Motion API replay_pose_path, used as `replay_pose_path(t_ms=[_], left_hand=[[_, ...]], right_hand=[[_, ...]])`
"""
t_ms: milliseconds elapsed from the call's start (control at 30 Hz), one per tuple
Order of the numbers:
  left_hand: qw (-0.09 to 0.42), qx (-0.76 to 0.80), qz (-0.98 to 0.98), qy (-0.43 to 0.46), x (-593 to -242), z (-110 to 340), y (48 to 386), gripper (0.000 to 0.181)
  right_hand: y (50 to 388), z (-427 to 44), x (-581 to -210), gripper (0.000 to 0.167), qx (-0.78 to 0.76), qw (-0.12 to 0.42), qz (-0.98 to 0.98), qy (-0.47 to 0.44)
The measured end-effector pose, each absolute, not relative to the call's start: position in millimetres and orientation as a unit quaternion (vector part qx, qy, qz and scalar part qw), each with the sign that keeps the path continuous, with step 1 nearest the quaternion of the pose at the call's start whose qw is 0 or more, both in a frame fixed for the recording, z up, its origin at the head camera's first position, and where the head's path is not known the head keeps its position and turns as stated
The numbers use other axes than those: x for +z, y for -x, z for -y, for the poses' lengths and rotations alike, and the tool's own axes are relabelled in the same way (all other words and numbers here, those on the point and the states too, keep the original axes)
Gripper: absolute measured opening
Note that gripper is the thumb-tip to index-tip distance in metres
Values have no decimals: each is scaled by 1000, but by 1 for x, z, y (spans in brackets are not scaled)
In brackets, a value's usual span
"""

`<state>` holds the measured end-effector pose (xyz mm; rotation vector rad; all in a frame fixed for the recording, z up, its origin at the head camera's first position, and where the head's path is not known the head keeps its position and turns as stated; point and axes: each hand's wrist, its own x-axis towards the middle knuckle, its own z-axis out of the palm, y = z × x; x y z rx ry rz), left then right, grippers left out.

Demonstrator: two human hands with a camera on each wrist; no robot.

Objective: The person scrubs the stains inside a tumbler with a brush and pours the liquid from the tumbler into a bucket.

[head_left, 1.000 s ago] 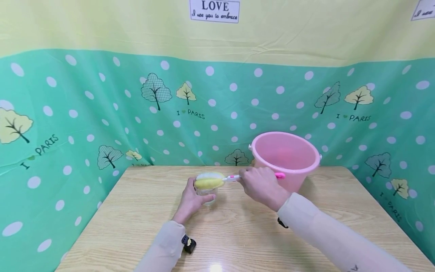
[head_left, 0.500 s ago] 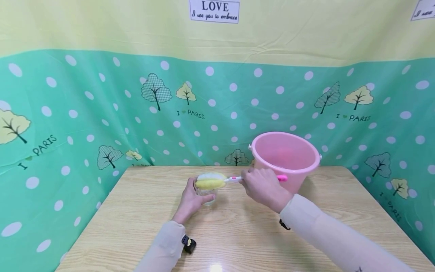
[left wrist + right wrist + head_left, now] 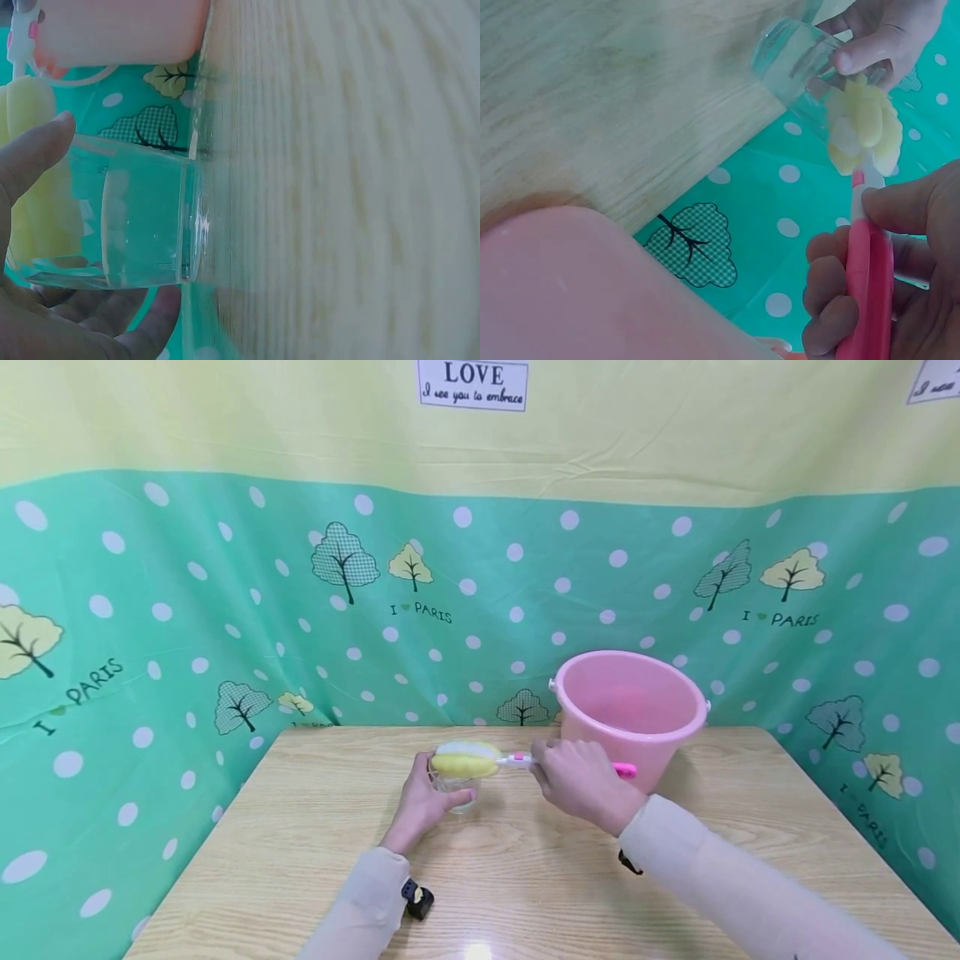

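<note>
A clear cup [image 3: 142, 217] stands upright on the wooden table, gripped around its side by my left hand [image 3: 422, 806], thumb on the near side. My right hand [image 3: 581, 781] holds a sponge cup brush by its pink and white handle [image 3: 866, 289], fingers curled round it. The brush's pale yellow and white sponge head [image 3: 465, 762] lies sideways at the cup's mouth. Seen from the left wrist, the sponge [image 3: 34, 112] rises above the rim, with some yellow showing through the glass. How deep it sits inside is unclear.
A pink bucket [image 3: 652, 747] stands at the table's back right, just behind my right hand. The wooden table [image 3: 315, 852] ends at a green polka-dot curtain [image 3: 450, 677] along its back and sides. Black camera straps [image 3: 417, 899] circle the wrists.
My right hand has shifted slightly right and down, and the handle's pink end has dropped. The sponge moved slightly right at the cup's mouth. Left hand and cup look unmoved.
</note>
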<state>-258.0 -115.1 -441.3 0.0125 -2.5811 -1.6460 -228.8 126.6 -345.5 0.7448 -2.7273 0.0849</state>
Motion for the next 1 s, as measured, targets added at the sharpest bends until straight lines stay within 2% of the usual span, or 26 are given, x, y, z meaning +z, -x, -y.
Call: replay_pose_path(t_ms=[200, 1000], left_hand=[[42, -539, 841, -1, -441, 116, 258, 88], [43, -544, 838, 3, -441, 115, 258, 83]], right_hand=[[226, -126, -351, 13, 32, 140, 955, -258], [218, -130, -364, 12, 62, 190, 946, -255]])
